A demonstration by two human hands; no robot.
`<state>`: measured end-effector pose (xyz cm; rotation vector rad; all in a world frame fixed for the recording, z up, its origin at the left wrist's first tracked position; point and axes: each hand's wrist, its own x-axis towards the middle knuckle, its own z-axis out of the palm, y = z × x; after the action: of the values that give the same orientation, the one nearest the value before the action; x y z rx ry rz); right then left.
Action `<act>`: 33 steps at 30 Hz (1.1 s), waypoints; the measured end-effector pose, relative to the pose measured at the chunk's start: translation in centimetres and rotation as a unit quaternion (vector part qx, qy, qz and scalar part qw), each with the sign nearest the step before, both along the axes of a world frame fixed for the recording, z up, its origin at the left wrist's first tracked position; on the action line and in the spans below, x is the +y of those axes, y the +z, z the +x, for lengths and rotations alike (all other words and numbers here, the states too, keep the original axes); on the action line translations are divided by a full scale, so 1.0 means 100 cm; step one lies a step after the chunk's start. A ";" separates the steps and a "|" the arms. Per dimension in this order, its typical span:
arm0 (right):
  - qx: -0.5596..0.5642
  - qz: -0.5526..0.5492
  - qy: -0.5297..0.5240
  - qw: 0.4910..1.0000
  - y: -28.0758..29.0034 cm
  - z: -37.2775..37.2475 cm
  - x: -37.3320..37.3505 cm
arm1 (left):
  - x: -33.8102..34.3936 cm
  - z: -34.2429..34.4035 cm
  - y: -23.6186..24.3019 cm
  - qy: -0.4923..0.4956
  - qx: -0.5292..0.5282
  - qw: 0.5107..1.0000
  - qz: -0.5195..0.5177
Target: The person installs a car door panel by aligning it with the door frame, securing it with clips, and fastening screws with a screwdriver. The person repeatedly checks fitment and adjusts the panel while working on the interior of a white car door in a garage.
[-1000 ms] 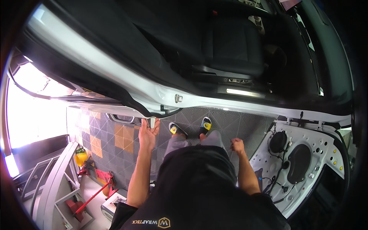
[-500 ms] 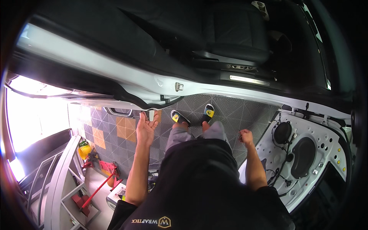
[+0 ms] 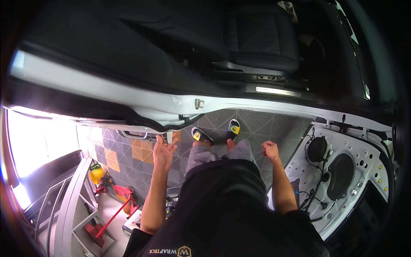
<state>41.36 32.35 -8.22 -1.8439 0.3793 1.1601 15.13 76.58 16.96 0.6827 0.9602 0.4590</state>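
Observation:
My left hand (image 3: 162, 153) is raised beside the car's rear door, palm up with its fingers stretched apart. Its fingertips reach a small white piece (image 3: 169, 137) at the door's edge, just right of the long door handle (image 3: 136, 135); whether they press on it is unclear. My right hand (image 3: 270, 151) hangs over the floor, left of the opened front door (image 3: 295, 175), touching nothing around it. Its fingers are curled in, and anything inside them is hidden. The front door's inner side is stripped to white metal, with a speaker (image 3: 317, 149) and black wiring (image 3: 324, 177) exposed.
Ahead lies the white door sill (image 3: 239, 102) with a metal latch striker (image 3: 199, 103), and beyond it a black seat (image 3: 261, 40). Lower left are a metal frame stand (image 3: 68, 201), a red floor jack (image 3: 122, 192) and a yellow container (image 3: 96, 174). Grey and orange tiles (image 3: 141, 150) cover the floor.
The car and floor sit slightly lower in the view. My left hand keeps its place by the door edge, and my right hand has shifted a little left, its fingers still curled.

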 end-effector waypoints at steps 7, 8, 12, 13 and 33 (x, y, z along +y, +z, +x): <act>0.008 0.012 0.009 1.000 -0.023 -0.023 0.002 | 0.010 0.006 0.003 -0.020 -0.087 0.995 -0.052; 0.014 0.002 0.016 1.000 -0.028 -0.026 0.001 | 0.010 0.010 0.003 0.020 -0.073 0.995 -0.069; 0.015 -0.037 0.062 0.997 -0.039 -0.030 -0.004 | 0.012 0.023 0.008 0.130 -0.037 0.987 -0.088; -0.006 -0.007 0.076 0.997 -0.038 -0.029 -0.003 | 0.013 0.023 0.009 0.180 -0.013 0.977 -0.112; 0.005 0.059 0.052 0.997 0.039 -0.079 0.085 | 0.055 -0.003 0.063 -0.257 0.393 0.652 0.595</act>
<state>33.46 40.83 -4.36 -1.7735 0.2178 1.2352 14.85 82.09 23.28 2.4625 1.1080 0.2060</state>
